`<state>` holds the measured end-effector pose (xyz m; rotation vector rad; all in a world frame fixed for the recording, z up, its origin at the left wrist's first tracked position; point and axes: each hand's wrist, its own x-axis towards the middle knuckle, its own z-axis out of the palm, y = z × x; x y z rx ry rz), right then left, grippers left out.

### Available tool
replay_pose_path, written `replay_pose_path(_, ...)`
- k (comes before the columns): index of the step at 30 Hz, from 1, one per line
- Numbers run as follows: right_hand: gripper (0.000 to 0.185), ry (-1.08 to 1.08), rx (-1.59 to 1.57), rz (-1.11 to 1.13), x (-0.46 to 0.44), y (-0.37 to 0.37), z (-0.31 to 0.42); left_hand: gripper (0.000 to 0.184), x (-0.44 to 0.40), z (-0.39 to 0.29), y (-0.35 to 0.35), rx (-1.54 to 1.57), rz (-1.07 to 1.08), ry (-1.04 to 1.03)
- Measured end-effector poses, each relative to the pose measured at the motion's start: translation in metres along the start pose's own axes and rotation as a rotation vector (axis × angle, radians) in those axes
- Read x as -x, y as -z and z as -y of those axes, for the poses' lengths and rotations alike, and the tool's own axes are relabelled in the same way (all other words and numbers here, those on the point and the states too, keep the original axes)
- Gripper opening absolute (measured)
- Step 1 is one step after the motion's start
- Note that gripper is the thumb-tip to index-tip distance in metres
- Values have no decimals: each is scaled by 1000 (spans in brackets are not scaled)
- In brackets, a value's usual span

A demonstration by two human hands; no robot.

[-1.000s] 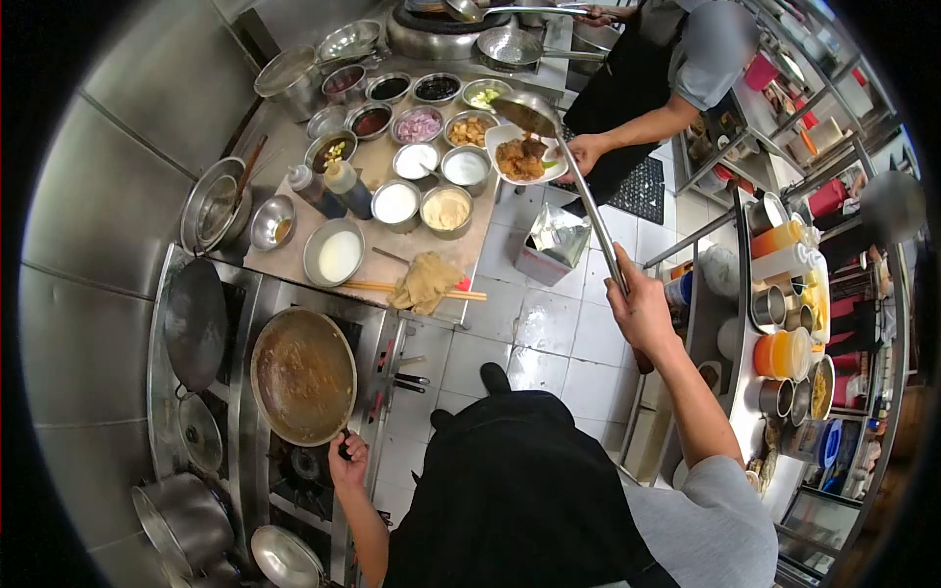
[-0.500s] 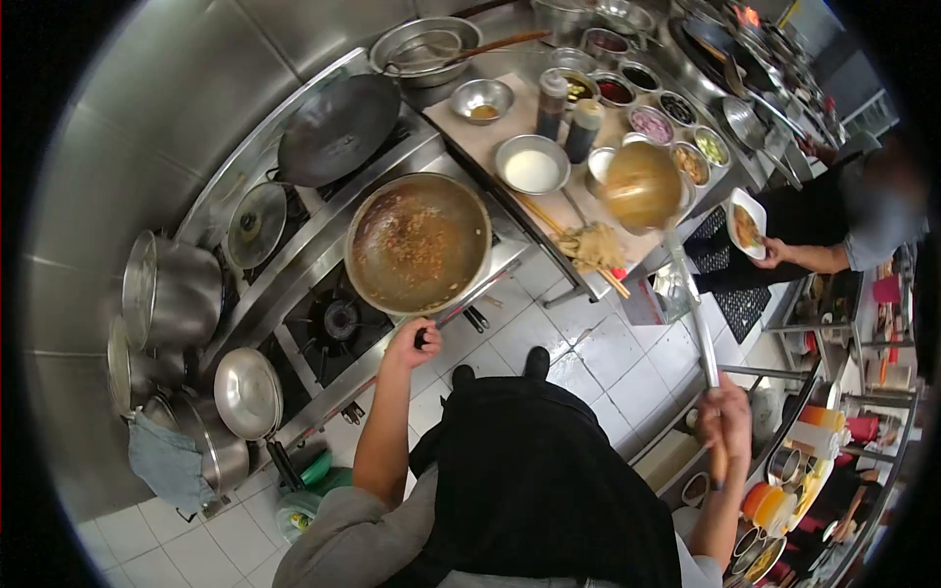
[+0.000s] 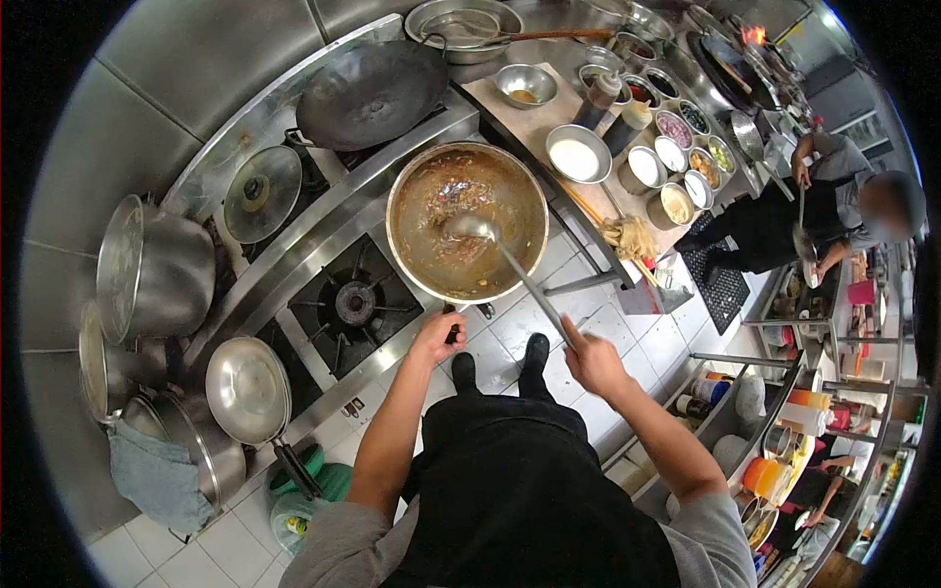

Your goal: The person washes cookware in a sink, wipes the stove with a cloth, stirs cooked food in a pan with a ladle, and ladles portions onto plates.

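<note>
My left hand (image 3: 438, 336) is wrapped round the short dark handle of a wide pan (image 3: 417, 257), whose inside is coated with brown sauce and bits. The pan is held over the front edge of the stove. My right hand (image 3: 594, 363) grips the handle of a long metal ladle (image 3: 473, 228). Its bowl rests inside the pan, near the middle, and touches the sauce as far as I can see. An unlit burner (image 3: 355, 303) lies left of and below the pan.
Black wok (image 3: 372, 96), glass lid (image 3: 263, 194) and large pots (image 3: 169, 279) stand left. A small pan (image 3: 247, 389) sits at the stove's front. Ingredient bowls (image 3: 579, 157) and a cloth (image 3: 627, 238) lie on the right counter. A co-worker (image 3: 828, 211) stands beyond, holding utensils.
The ladle has swung left from over the counter and down into the pan. My view has turned towards the stove. The co-worker, who held out a plate of food, has moved back.
</note>
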<state>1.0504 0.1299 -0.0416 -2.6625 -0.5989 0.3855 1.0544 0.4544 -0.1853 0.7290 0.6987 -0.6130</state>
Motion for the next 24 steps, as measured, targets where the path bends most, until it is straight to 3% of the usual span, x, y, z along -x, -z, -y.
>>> replay_pose_path(2, 54, -17, -63, 82, 30, 21, 12, 13, 2, -11, 2, -24, 13, 4)
replay_pose_path(9, 59, -71, 49, -97, -18, 4, 30, 13, 24, -23, 7, -101, 138, 52)
replay_pose_path(15, 62, -64, -18, -4, 82, 49, 39, 13, 62, -28, -10, -172, 117, 13)
replay_pose_path(19, 57, -209, -64, -178, 71, 79, 34, 13, 83, -16, -32, -204, 118, -11)
replay_pose_path(24, 60, -389, -307, -81, 126, 37, 51, 15, 113, 20, -79, -208, 55, -61)
